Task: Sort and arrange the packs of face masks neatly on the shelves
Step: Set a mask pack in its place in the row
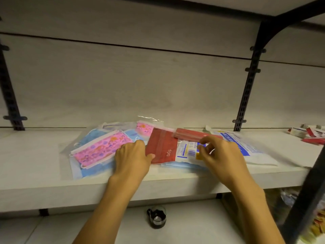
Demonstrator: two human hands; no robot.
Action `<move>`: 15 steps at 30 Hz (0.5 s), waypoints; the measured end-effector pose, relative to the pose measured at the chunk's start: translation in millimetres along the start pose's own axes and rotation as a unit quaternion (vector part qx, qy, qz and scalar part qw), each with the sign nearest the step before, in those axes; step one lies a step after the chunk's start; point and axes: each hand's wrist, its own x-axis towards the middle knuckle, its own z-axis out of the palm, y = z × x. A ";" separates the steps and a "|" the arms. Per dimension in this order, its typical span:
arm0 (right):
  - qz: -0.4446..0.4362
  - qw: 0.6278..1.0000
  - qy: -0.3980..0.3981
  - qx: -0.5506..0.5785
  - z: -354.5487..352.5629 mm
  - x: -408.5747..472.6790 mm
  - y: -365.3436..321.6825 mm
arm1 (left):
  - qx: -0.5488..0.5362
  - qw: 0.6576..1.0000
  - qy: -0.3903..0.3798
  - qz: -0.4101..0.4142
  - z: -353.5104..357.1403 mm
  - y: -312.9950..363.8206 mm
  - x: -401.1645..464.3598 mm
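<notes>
The sorting looks to be in its early, gathering stage: the packs lie in one loose overlapping heap on the pale wood-grain shelf board [35, 173], and none is yet squared up or grouped by kind. The next move probably calls for lifting the red packs clear of the heap and setting like with like, without dragging the slippery plastic sleeves along.

Taking the shelf board as landmark, largest first: a big white plastic pack with blue print [242, 147] lies flat towards the board's right, partly under the others. At the board's middle-left sits a clear plastic sleeve of pink patterned masks [98, 148], tilted, resting on light blue masks in clear wrap [91, 171]. A second pink patterned pack [144, 127] lies further back on the board. At the centre lies a flat dark red pouch with small white lettering [161, 147], askew, overlapping the blue ones; a second red pack [190, 133] lies just behind and to its right.

The left hand [131, 159] lies on the heap, thumb touching the pouch's near corner; whether it pinches the pouch I cannot tell. The right hand [221, 155] hovers loosely curled above the white pack, just before the second red pack, holding nothing.
</notes>
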 end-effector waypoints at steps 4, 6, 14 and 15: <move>0.002 1.000 0.001 -0.006 1.2 11.1 2.1 | -0.050 0.998 -0.016 -0.020 0.7 -2.0 4.4; 0.003 1.000 -0.001 -0.011 3.7 15.7 4.1 | -0.046 0.999 -0.010 -0.021 -0.9 -3.3 6.2; 0.023 0.996 -0.053 -0.060 10.6 46.7 23.9 | -0.064 0.995 0.058 -0.042 -10.7 -6.4 4.5; 0.028 0.995 -0.063 -0.070 11.6 51.8 27.9 | -0.071 0.994 0.069 -0.047 -12.6 -8.4 4.3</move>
